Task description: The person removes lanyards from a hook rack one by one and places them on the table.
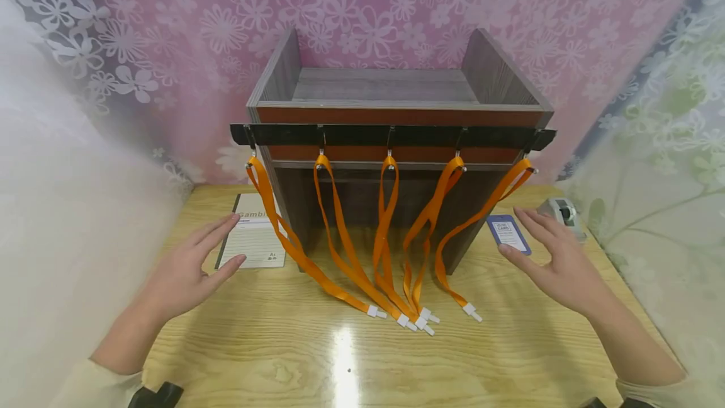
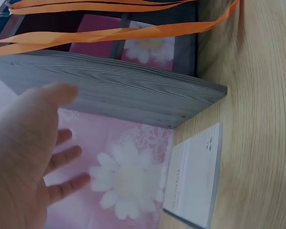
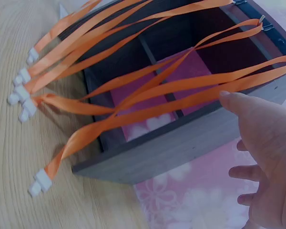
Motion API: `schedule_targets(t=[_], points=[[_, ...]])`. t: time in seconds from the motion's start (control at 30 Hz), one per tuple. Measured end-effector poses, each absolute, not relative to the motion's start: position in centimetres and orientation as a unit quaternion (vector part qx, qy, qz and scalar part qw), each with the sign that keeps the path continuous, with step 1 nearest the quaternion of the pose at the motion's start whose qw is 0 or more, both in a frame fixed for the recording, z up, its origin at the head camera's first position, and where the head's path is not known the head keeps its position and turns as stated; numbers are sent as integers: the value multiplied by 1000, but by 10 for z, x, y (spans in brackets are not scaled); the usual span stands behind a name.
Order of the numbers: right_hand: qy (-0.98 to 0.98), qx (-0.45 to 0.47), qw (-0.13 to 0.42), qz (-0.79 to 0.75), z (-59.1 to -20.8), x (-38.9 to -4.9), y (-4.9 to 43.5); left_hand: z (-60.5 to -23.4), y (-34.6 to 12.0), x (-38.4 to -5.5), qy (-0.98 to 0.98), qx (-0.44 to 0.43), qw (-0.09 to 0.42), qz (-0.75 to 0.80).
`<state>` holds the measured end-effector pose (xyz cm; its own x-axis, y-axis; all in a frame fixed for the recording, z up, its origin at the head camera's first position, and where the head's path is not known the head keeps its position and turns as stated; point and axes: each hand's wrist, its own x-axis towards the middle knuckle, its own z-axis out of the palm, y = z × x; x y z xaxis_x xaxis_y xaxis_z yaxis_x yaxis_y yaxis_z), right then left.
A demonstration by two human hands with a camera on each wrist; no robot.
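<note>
Orange lanyards (image 1: 383,232) hung from a black hook rail (image 1: 357,136) between the left hand (image 1: 184,269) and right hand (image 1: 566,266), fingers of both wide apart.

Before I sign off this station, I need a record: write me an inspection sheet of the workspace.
Surface: wood-grain table, glare at the front.
Job's things: five orange lanyards hang on a black rail across the shelf unit; the rightmost white clip sits apart from the others. Blue card holder lies right of the unit.
Clutter: notebook left of the unit; apparent tape dispenser at the right.
Grippers: left hand and right hand raised, fingers extended, holding nothing.
Cables: nothing seen.
Surroundings: pink floral backdrop behind the unit; pale patterned sides.
</note>
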<state>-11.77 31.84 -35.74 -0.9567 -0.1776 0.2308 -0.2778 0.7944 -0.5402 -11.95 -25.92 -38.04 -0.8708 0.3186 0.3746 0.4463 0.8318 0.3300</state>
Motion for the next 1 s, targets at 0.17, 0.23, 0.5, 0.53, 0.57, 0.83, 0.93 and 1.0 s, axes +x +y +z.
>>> schedule_targets(t=[0.17, 0.23, 0.5, 0.53, 0.57, 0.83, 0.93, 1.0], points=[[-932, 99, 102, 335, -357, -117, 309, -387, -257, -127, -893, -222, 230, -317], [-927, 93, 118, 344, -358, -117, 305, -389, -255, -131, -876, -220, 245, -352], [-892, 92, 192, 398, -360, -122, 295, -387, -237, -148, -873, -160, 225, -402], [-890, 88, 197, 402, -359, -123, 293, -387, -235, -150, -875, -156, 219, -403], [-886, 87, 202, 408, -359, -124, 292, -387, -234, -152, -876, -152, 212, -406], [-833, 87, 237, 492, -351, -129, 277, -391, -221, -161, -865, -158, 164, -448], [-817, 84, 252, 512, -348, -129, 271, -393, -216, -165, -847, -160, 161, -481], [-809, 79, 260, 521, -347, -129, 267, -394, -213, -167, -831, -158, 161, -508]])
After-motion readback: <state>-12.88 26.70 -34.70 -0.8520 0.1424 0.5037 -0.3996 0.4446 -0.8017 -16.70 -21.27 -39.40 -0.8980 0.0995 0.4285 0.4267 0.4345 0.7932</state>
